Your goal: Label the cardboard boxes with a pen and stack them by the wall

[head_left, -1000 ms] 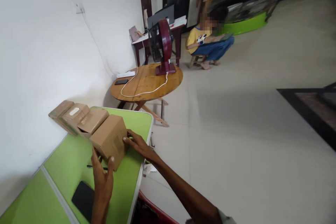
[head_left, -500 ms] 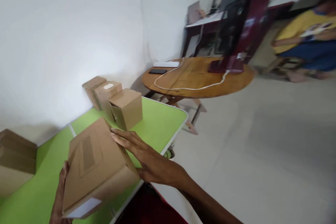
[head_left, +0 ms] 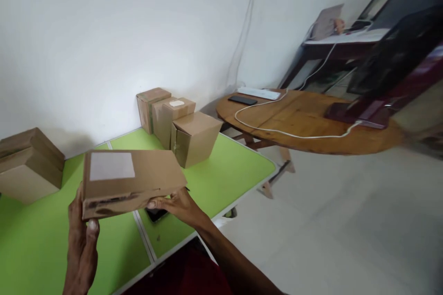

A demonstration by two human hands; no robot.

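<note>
Both hands clamp one cardboard box (head_left: 128, 179) above the green table (head_left: 221, 170): the left hand (head_left: 82, 244) grips its near left corner, thumb on the front face, and the right hand (head_left: 176, 203) holds its right underside. Half a second ago the box tilted with a taped face up; now it lies level, a white label (head_left: 111, 166) on top. Beyond the right hand stand three boxes (head_left: 180, 124) by the wall. Far left of the left hand sits another box stack (head_left: 29, 163). A dark phone (head_left: 156, 214) lies just under the right hand.
</note>
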